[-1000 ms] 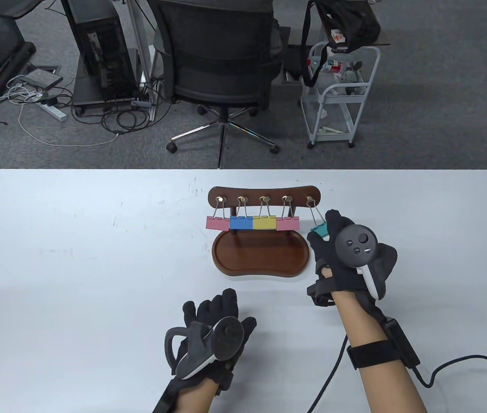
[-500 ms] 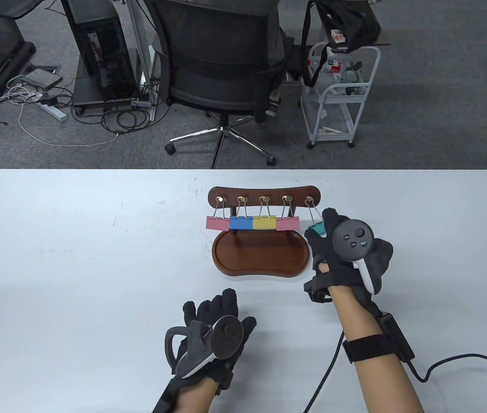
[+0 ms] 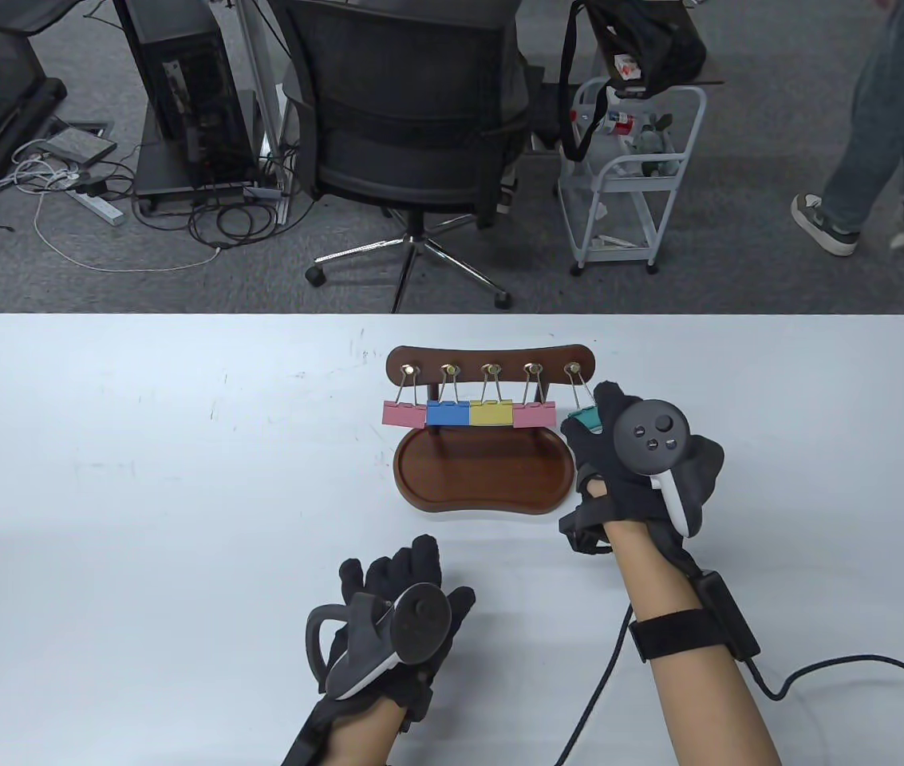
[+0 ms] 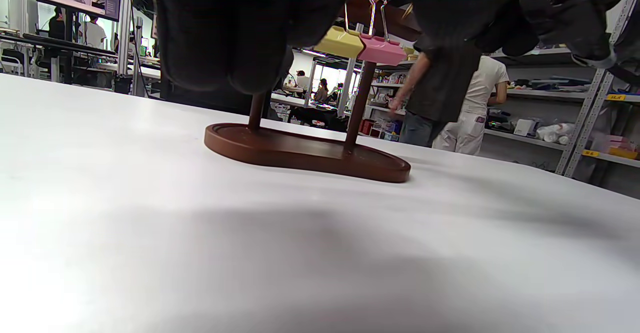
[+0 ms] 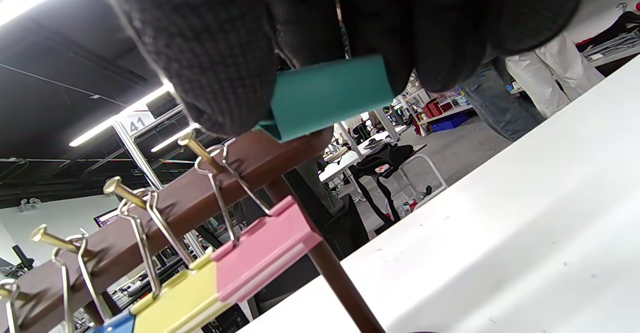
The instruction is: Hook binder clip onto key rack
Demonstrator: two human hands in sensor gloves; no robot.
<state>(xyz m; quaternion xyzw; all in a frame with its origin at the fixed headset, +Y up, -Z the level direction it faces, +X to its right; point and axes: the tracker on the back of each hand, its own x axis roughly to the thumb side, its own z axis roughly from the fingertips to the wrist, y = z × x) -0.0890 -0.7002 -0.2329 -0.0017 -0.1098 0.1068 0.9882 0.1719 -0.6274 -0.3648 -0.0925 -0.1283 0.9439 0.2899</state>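
The brown wooden key rack [image 3: 490, 359] stands on its tray base [image 3: 483, 477] mid-table. Pink [image 3: 404, 413], blue [image 3: 447, 413], yellow [image 3: 491, 413] and pink [image 3: 534, 415] binder clips hang from its hooks. My right hand [image 3: 591, 419] pinches a teal binder clip [image 3: 584, 418] at the rack's right end, its wire handle over the rightmost hook [image 3: 573, 369]. In the right wrist view the fingers [image 5: 225, 63] grip the teal clip [image 5: 327, 95] beside the rack bar [image 5: 175, 208]. My left hand [image 3: 396, 590] rests on the table in front of the tray, holding nothing.
The white table [image 3: 140, 479] has bare surface left of the rack. Behind its far edge stand an office chair [image 3: 412, 104] and a white cart [image 3: 631, 167]. A person [image 3: 882, 136] walks at the back right. A cable [image 3: 842, 666] trails from my right wrist.
My right hand has moved the teal clip left and up toward the rack, so its wire now hangs steeper from the rightmost hook. The left hand has not moved. A person walked into view.
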